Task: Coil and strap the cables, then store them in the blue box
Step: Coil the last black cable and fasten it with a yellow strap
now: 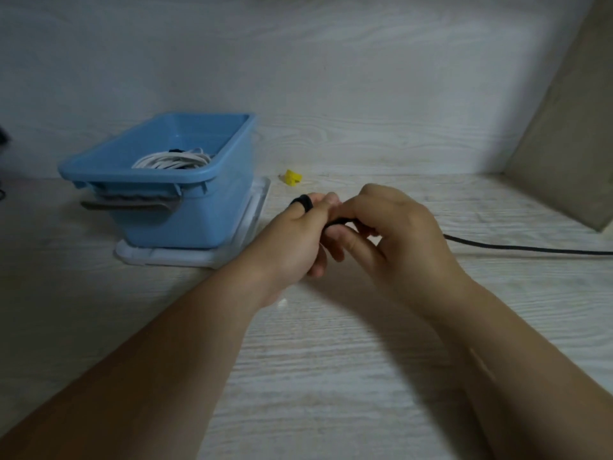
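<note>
Left hand (293,234) and right hand (394,227) fingers both clenched on thin black cable (530,249); coiled white cable (172,160) inside blue plastic box (185,214) on desk (331,376).

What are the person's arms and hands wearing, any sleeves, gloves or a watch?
Nothing shows. The left forearm and right forearm are bare to the frame's edge, no sleeves in view. The left hand and right hand are ungloved, and no watch, bracelet or ring is visible on them.
</note>
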